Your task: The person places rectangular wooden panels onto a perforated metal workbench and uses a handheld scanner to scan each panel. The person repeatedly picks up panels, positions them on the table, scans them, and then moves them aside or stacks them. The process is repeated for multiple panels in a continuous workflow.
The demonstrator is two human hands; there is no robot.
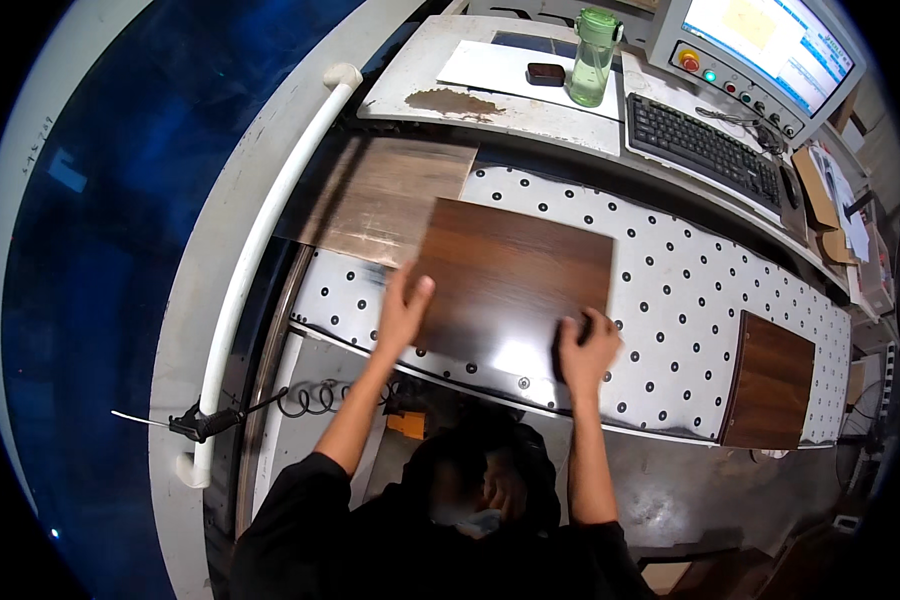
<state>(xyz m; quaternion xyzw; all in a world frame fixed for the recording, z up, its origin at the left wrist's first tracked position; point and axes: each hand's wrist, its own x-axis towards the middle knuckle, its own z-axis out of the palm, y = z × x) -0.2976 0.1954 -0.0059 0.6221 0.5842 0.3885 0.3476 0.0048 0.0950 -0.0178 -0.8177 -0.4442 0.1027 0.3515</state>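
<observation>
A dark brown wood-grain panel [515, 265] lies over the white bead-topped table [670, 290] in front of me, its glossy face reflecting light near its front edge. My left hand [403, 310] grips the panel's left edge, thumb on the upper side. At the lower right edge, my right hand [588, 348] has its fingers bent around the panel. The undersides of both grips are hidden. Just beyond my left hand, a lighter brown board [395, 195] reaches under the machine's edge. A smaller dark panel [770, 385] rests farther right on the same table.
A white curved rail [260, 260] borders the left, carrying a black air blow gun [205, 424] with a coiled hose [320, 397]. Behind the table, a worn white ledge [410, 85] holds a green bottle [594, 65], a small dark case [546, 74], a keyboard [705, 145] and a control screen [760, 40].
</observation>
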